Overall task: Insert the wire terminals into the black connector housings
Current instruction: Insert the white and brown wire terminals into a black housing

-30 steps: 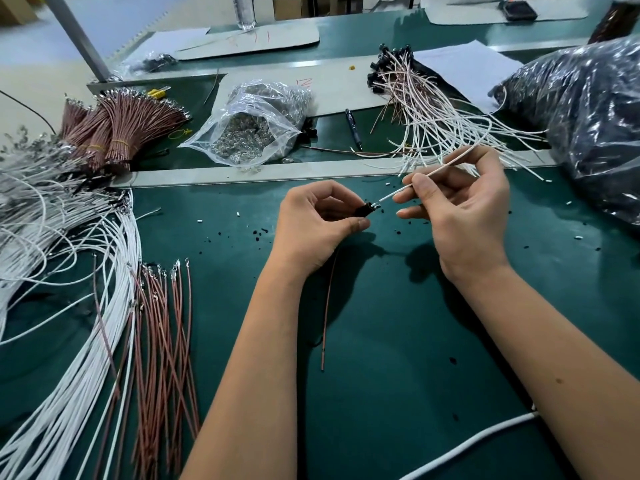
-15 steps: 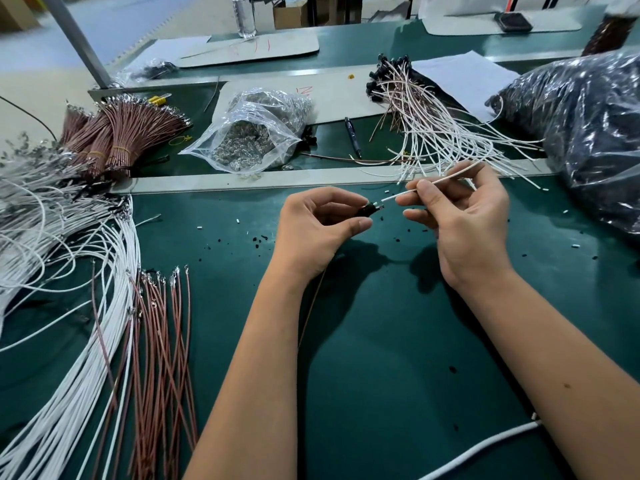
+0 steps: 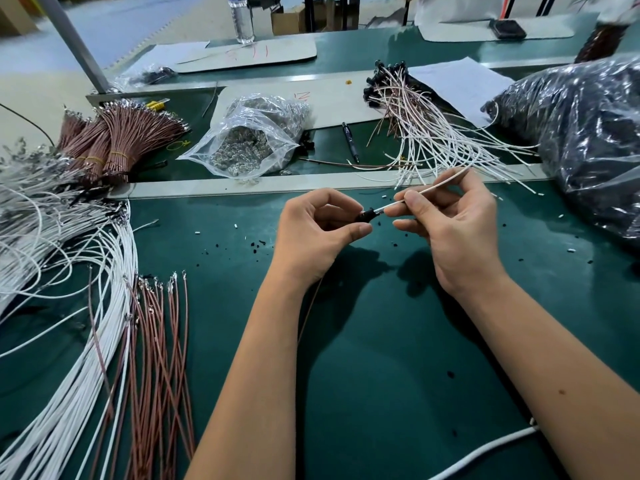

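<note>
left hand (image 3: 313, 233) pinches black connector housing (image 3: 367, 215) above green table (image 3: 381, 341). right hand (image 3: 450, 223) fingers (image 3: 414, 199) pinch white wire (image 3: 440, 183), terminal tip at housing mouth. best approach imo: keep wire straight w/ the cavity, push gently till seated.

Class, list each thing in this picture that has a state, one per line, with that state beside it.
left hand: grips the black connector housing
right hand: pinches the white wire
black connector housing: held, white wire's end at its opening
white wire: held, slanting up to the right
clear plastic bag: open, lying flat
water bottle: upright
pen: lying flat
</note>
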